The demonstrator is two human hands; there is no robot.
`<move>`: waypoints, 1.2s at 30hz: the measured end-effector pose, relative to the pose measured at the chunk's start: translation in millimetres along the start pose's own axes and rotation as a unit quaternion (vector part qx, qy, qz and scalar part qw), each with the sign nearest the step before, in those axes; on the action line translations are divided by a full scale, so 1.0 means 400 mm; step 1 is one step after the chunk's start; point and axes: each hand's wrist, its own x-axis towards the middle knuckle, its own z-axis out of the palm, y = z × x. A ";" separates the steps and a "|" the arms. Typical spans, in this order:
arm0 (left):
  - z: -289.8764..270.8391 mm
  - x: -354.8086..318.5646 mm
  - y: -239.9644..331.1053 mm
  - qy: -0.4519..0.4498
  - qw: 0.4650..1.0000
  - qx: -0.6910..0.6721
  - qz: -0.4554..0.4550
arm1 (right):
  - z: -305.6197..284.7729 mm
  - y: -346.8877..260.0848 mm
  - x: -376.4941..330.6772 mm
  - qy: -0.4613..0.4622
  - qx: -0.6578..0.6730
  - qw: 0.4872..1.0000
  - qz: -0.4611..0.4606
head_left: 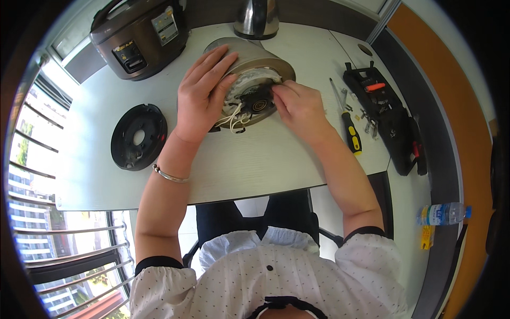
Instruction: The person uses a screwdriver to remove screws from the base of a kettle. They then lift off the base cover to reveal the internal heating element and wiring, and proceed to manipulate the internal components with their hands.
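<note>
Round steel kettle body (260, 61) tipped on its side, underside up. Left hand (204, 93) spread, steadying smooth, slippery wall. Right hand (297, 106) pinching black base fitting (258, 101) beside delicate white wires (236, 118). Rigid, probably light; best gripped by rim.

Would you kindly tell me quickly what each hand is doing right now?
Left hand: open, palm pressed on the kettle, steadying it.
Right hand: fingers curled at the kettle's underside; whether it grips anything cannot be told.
</note>
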 end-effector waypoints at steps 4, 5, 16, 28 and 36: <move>0.003 0.000 -0.005 -0.003 1.000 -0.002 0.000 | 0.014 -0.012 -0.008 0.047 0.038 0.996 0.064; 0.003 -0.001 -0.006 -0.004 1.000 0.001 0.000 | 0.017 -0.018 -0.009 0.057 0.056 0.992 0.093; 0.003 -0.001 -0.001 -0.012 1.000 0.014 -0.011 | 0.024 -0.040 -0.009 0.094 0.138 0.963 0.210; 0.006 -0.005 -0.005 -0.009 1.000 0.012 -0.013 | 0.013 0.003 -0.003 0.051 0.106 0.991 0.069; 0.006 -0.004 -0.003 -0.011 1.000 0.014 -0.018 | -0.003 0.016 0.000 0.011 0.051 0.999 -0.014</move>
